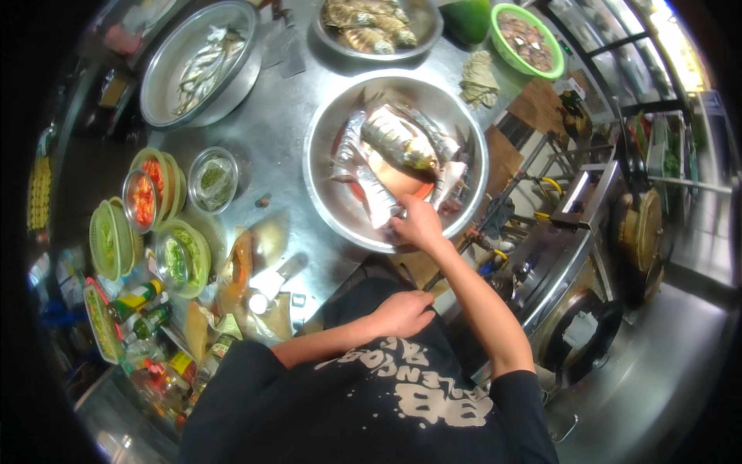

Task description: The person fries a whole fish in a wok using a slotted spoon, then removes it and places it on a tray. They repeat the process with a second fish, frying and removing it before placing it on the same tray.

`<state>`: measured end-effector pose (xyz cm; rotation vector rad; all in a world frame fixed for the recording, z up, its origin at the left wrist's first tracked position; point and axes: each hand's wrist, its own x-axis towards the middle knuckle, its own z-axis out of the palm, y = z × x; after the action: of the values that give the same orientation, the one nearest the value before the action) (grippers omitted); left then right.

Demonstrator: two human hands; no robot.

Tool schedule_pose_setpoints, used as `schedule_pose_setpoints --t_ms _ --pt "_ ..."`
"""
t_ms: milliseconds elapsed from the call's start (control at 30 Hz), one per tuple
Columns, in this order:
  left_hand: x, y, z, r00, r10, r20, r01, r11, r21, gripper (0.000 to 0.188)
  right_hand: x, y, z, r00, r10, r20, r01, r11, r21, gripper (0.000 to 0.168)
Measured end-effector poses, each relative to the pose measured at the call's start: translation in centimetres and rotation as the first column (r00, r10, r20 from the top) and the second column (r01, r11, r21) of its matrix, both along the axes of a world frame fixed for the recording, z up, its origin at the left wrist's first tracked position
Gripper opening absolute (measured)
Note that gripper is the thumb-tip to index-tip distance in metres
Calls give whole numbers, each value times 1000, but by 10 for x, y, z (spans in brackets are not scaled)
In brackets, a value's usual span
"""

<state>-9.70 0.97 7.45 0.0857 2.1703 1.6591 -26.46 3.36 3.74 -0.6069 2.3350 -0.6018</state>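
A large stainless steel bowl (324, 203) stands on the metal table before me. Several pieces of scored fish lie in it around and over an orange-rimmed plate (428, 190); one piece with its head (400, 139) lies on top. My right hand (418, 221) reaches over the bowl's near rim, its thumb and fingers closed around the end of a scored fish piece (374, 197). My left hand (404, 314) rests against the front of my dark shirt, fingers loosely curled; whether anything is inside it cannot be told.
A metal basin of small fish (211, 69) stands at the upper left, a bowl of shellfish (371, 26) beyond, a green basket (527, 40) upper right. Baskets of cut vegetables (185, 255) and bottles (136, 300) crowd the left. Stove equipment (556, 243) stands right.
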Motion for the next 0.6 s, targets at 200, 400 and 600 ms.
schedule_pose_setpoints --t_ms 200,400,600 --pt "12 -17 -11 993 116 9 -116 992 53 20 9 -40 -20 999 -19 -26 22 991 130 41" --pt "15 -28 -13 985 174 14 -175 983 63 20 9 -49 -25 999 25 -37 -18 981 194 50" --pt "14 -29 -13 989 142 33 -143 989 40 22 19 -55 -41 980 119 -157 -66 949 308 50"
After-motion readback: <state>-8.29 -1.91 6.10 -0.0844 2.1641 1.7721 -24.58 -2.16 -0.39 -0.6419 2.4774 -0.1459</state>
